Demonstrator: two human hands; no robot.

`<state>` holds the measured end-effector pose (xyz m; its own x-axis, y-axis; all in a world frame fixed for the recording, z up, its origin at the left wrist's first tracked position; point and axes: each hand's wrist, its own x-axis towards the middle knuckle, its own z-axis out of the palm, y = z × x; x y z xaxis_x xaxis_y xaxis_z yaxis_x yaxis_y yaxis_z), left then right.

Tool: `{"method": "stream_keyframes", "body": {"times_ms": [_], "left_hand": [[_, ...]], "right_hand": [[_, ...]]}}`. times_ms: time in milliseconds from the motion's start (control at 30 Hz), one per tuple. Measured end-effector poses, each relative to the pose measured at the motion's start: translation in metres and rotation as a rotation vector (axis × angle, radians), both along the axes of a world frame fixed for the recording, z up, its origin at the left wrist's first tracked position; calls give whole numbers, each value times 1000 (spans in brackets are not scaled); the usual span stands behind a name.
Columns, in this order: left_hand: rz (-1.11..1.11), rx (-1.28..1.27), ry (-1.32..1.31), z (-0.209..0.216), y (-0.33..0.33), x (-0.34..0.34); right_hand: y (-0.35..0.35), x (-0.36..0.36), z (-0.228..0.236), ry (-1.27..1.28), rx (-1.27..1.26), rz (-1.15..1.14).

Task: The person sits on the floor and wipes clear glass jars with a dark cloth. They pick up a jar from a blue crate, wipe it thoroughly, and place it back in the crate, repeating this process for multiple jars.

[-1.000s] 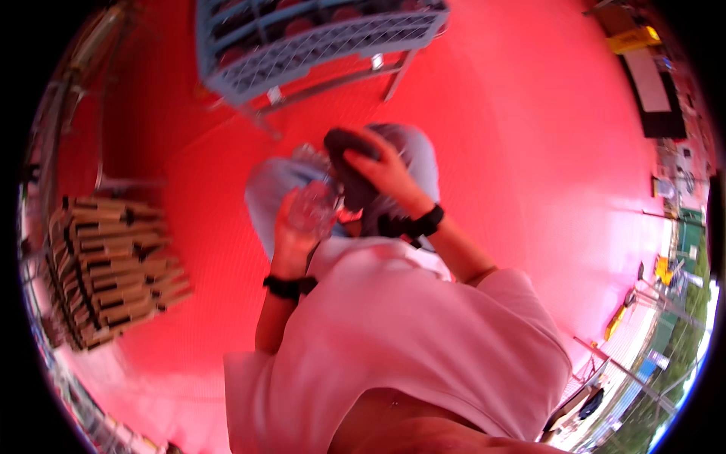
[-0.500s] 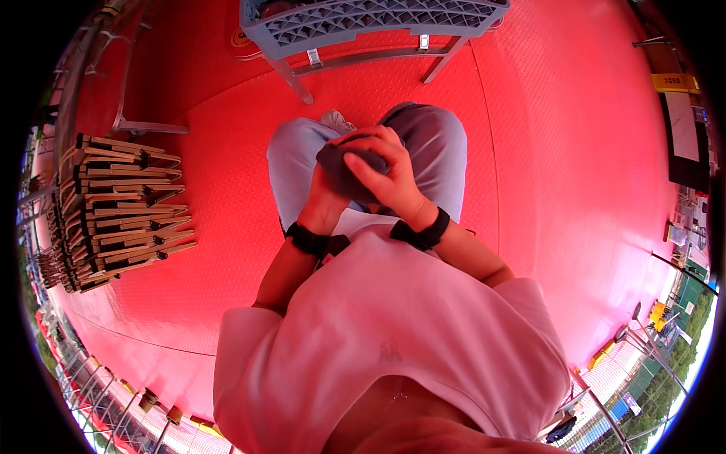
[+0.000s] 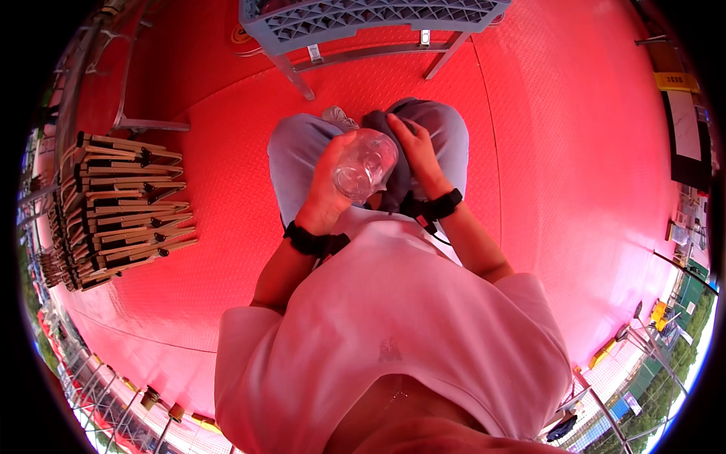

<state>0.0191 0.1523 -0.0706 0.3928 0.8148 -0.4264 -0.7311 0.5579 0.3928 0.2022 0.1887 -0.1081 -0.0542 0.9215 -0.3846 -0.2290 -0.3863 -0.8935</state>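
A clear, rounded drinking glass (image 3: 368,160) is tilted above my lap, its round end towards me. My left hand (image 3: 327,185) is closed around its left side, the fingers partly hidden behind it. Just to the right, my right hand (image 3: 422,155) grips a dark grey cloth (image 3: 403,172), thumb on top and the other fingers mostly out of sight. The cloth hangs down beside the glass towards my waist; whether it touches the glass, I cannot tell.
Ahead of my knees, a blue-grey plastic rack (image 3: 370,29) rests on a metal stand (image 3: 367,57). A stack of folded wooden-looking frames (image 3: 132,208) is at the left. Railings (image 3: 605,416) and yellow items line the rim behind me. The floor (image 3: 560,166) is red and textured.
The cloth that covered the glass has come off it, moving right with my right hand. My hands have parted, and the glass now shows in my left hand.
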Motion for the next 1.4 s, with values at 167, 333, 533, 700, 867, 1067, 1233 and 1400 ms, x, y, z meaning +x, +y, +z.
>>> {"method": "stream_keyframes", "body": {"times_ms": [167, 333, 533, 700, 867, 1067, 1233, 1400], "left_hand": [[22, 45, 89, 3, -3, 4], [-77, 647, 725, -22, -21, -6], [-157, 919, 1092, -40, -22, -22], [-33, 409, 329, -10, -24, -13], [-102, 487, 539, 1, -19, -7], [-98, 455, 342, 4, -26, -10], [-110, 299, 175, -13, -20, -19], [-60, 681, 374, -11, -19, -16]], "right_hand": [[19, 31, 58, 281, 38, -81], [-4, -11, 129, -632, 1052, 396], [-15, -33, 93, -469, 812, 471], [-4, -27, 84, -339, 538, 464], [-1, -19, 58, -175, 344, 384], [2, -3, 51, 99, -3, 343], [13, 23, 20, -33, -92, 256], [14, 22, 108, 115, 99, 100]]}}
